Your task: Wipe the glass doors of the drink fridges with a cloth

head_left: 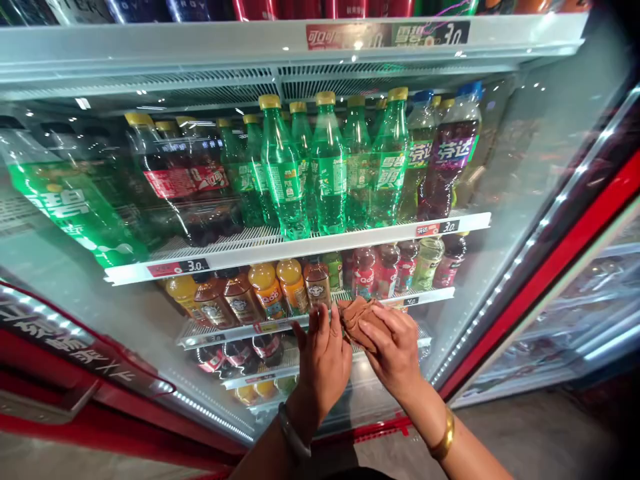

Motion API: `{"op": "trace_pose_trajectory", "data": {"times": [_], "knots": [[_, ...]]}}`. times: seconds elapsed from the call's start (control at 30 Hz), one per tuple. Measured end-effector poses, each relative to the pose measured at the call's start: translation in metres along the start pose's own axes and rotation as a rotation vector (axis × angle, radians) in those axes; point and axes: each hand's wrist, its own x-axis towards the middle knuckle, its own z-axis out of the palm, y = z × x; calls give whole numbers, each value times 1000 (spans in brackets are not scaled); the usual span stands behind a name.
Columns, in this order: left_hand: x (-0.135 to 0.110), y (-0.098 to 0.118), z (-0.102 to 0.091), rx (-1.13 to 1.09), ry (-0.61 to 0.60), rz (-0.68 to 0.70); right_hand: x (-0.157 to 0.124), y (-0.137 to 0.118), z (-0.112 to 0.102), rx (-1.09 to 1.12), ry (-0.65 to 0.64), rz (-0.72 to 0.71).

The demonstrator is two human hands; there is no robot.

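A crumpled brown cloth is bunched under the fingers of my right hand, which wears a gold bangle on the wrist. Beside it, my left hand is raised with its fingers stretched out, holding nothing; a dark band circles that wrist. Both hands appear to be at the glass front of a drinks fridge, whose surface shows small reflections. Behind them stand an orange juice bottle and a brown drink bottle on a lower shelf.
Green soda bottles, dark cola bottles and purple-labelled bottles line the middle shelf. A metal handle is on the red frame at left. Another red frame edge runs along the right.
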Motion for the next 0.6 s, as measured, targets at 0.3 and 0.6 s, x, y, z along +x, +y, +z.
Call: {"op": "trace_pose_trajectory", "data": {"times": [0.3,0.6], "knots": [[14,43,13,18,38,8,24,28,-21,16,44,72],[20,77,26,63,-15,21,-7,79,-49,-46,49,125]]}}
